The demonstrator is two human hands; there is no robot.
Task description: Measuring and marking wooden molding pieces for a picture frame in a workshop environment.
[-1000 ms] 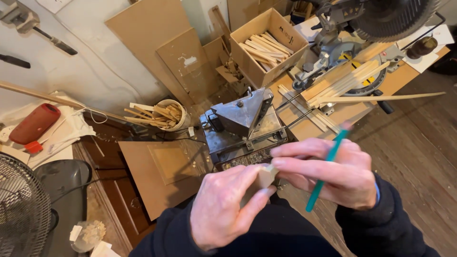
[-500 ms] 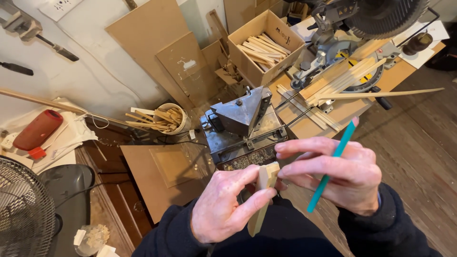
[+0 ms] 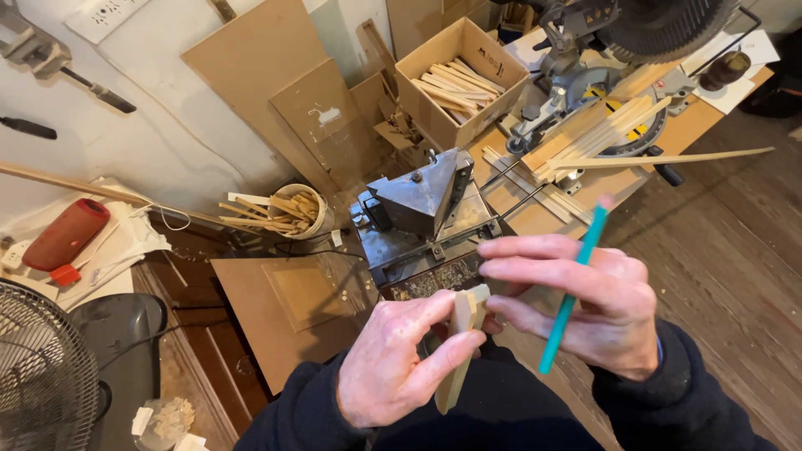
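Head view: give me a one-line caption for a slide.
Left hand pinches a short wood strip while the right hand holds a teal pencil above a metal cutter.

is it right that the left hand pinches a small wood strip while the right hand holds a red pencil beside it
Not quite. In the head view the pencil in the right hand is teal, not red. The rest stands: the left hand pinches the small wood strip beside it.
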